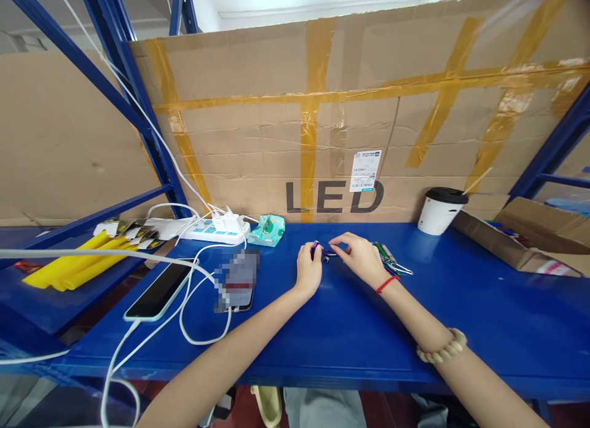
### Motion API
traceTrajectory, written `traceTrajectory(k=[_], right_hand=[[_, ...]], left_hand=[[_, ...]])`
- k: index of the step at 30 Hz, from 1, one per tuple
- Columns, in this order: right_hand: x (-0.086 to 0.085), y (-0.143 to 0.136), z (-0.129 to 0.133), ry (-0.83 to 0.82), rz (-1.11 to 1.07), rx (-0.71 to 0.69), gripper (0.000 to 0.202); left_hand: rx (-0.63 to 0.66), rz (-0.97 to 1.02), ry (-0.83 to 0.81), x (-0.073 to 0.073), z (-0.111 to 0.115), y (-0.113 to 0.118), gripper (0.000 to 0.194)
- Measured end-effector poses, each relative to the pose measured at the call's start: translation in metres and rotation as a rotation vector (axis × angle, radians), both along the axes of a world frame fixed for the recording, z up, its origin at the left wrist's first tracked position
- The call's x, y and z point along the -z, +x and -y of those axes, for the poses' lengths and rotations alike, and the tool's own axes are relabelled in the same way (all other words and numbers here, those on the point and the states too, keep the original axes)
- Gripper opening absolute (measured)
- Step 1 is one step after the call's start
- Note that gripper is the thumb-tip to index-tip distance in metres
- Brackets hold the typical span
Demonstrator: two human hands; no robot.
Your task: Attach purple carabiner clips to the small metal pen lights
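Observation:
My left hand (308, 271) rests on the blue table (350, 329) and pinches a small dark purple part (315, 249) between its fingertips. My right hand (362, 257) is close beside it, fingers curled onto a small piece (330, 253) that joins the purple part. A red string sits on my right wrist, and a beaded bracelet further up that forearm. Just right of my right hand lies a small pile of thin green and metal parts (389, 260).
A white paper cup with a black lid (440, 211) stands at the back right, beside an open cardboard box (520, 237). At left lie two phones (159, 291) on white cables, a white power strip (216, 230), a teal packet (267, 230) and yellow strips (74, 265). A taped cardboard wall marked LED backs the table.

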State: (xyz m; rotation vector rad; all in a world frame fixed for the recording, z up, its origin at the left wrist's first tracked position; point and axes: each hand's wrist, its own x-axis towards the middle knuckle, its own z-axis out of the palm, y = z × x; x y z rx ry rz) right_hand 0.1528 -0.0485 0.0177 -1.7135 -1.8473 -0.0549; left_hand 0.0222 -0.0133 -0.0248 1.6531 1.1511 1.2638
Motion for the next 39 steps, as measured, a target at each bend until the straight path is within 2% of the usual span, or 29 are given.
traceTrajectory(k=[7,12,20,28,39], right_hand=[[0.010,-0.002,-0.001,-0.165,0.123,-0.101,0.015],[0.015,-0.003,-0.002,-0.184,0.166,-0.138,0.018],[0.012,-0.004,-0.001,-0.224,0.200,-0.153,0.018],[0.010,-0.009,0.000,-0.256,0.213,-0.173,0.018],[0.012,-0.006,-0.002,-0.293,0.159,-0.167,0.021]], left_hand=[[-0.008,0.020,-0.014,-0.002,0.003,0.000,0.012],[0.006,0.041,-0.057,-0.005,0.005,0.000,0.016],[-0.047,-0.008,-0.147,-0.009,0.008,0.000,0.017],[-0.050,-0.011,-0.061,-0.007,0.008,0.000,0.016],[-0.055,0.051,-0.031,-0.010,0.006,-0.001,0.025]])
